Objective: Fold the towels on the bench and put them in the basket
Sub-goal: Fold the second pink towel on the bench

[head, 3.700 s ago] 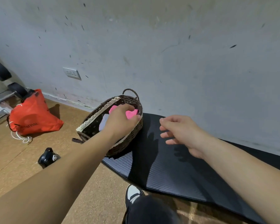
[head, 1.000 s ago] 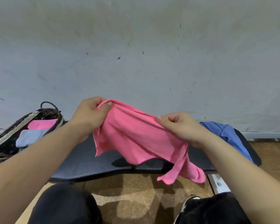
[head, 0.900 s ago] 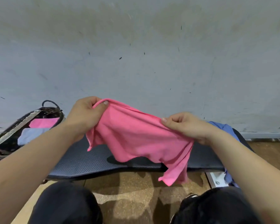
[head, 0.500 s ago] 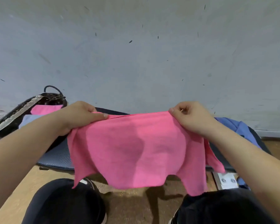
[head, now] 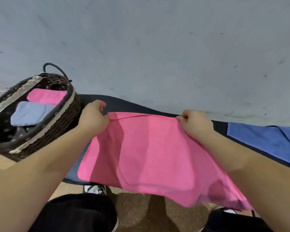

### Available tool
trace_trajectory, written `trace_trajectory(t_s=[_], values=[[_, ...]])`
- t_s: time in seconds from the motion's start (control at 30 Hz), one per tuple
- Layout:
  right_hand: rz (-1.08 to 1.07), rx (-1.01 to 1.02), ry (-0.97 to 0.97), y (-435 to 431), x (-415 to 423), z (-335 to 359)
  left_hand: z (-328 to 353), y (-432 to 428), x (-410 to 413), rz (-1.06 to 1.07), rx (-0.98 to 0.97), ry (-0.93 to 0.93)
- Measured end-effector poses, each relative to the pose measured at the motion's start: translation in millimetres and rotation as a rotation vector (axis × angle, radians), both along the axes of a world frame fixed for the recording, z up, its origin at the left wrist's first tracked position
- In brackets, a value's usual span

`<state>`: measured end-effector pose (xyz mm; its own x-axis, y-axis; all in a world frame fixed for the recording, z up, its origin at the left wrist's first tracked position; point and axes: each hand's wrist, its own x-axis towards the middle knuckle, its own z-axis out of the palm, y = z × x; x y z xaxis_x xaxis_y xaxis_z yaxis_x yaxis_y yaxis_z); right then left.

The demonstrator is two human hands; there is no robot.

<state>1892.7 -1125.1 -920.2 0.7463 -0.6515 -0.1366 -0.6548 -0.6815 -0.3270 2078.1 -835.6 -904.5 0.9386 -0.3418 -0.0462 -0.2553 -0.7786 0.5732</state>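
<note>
Looking down from the head camera, the only view here. The person's left hand [head: 92,118] pinches the far left corner of a pink towel [head: 149,151], with the fingers curled in and the thumb clamped on the hem. The right hand [head: 195,124] does the same at the far right corner, knuckles up and fingers closed on the cloth. The far edge runs pretty much straight between the two hands, with a thin fold line just below it.

Most of the pink towel lies spread on the black padded bench [head: 124,103]. Its near edge spills over the front of the pad and hangs above the floor [head: 134,206], and the near right corner droops lowest. Both forearms reach in over the sides of the towel.

At the left end of the bench is the dark wicker basket [head: 60,118] with a pale lace trim round the rim. It holds a folded pink towel [head: 46,96] toward the back and a folded pale blue towel [head: 30,113] in front of it, side by side and touching. Over on the right, a blue towel [head: 271,139] lies unfolded on the bench, apart from the pink one.

A scuffed grey wall [head: 157,47] sits behind everything. At the bottom of the frame are black trousers [head: 77,213] and a shoe [head: 95,189] under the edge of the bench.
</note>
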Motion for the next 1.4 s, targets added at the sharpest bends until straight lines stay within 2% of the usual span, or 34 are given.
trace_trajectory(t_s=[0.13, 0.23, 0.37, 0.43, 0.5, 0.57, 0.77, 0.87, 1.0, 1.13, 1.23, 1.4], values=[[0.001, -0.015, -0.045, 4.5, -4.9, 0.1, -0.7, -5.6, -27.4, -0.164, 0.063, -0.067], [0.051, -0.016, -0.157, 19.8, -14.9, 12.8, 0.1, -12.3, -52.3, -0.333, 0.176, -0.047], [0.185, 0.217, -0.156, 52.4, -26.7, 22.1, -11.4, -17.7, -71.4, -0.449, 0.256, -0.051], [0.213, 0.252, -0.015, 63.5, -33.5, 16.1, -20.2, -18.4, -72.6, -0.461, 0.265, -0.068], [0.209, 0.191, 0.194, 69.1, -40.0, 5.8, -28.2, -20.5, -68.5, -0.451, 0.274, -0.089], [0.196, 0.139, 0.293, 72.2, -44.5, -8.1, -33.5, -24.8, -59.2, -0.446, 0.301, -0.119], [0.207, 0.114, 0.298, 73.8, -33.2, -22.9, -39.2, -36.1, -15.2, -0.426, 0.445, -0.129], [0.212, 0.094, 0.325, 70.8, -28.3, -23.6, -39.9, -43.6, -30.1, -0.423, 0.456, -0.118], [0.203, 0.054, 0.336, 75.0, -18.7, -26.7, -48.1, -41.4, -53.2, -0.444, 0.500, 0.027], [0.214, 0.021, 0.311, 81.9, -5.7, -29.4, -54.8, -24.9, -42.3, -0.418, 0.503, -0.031], [0.296, 0.040, 0.258, 85.9, -0.8, -28.6, -57.3, -9.1, -30.6, -0.409, 0.506, -0.077], [0.483, 0.210, 0.042, 85.3, -12.9, -7.6, -53.4, 17.0, -12.4, -0.416, 0.536, -0.102]])
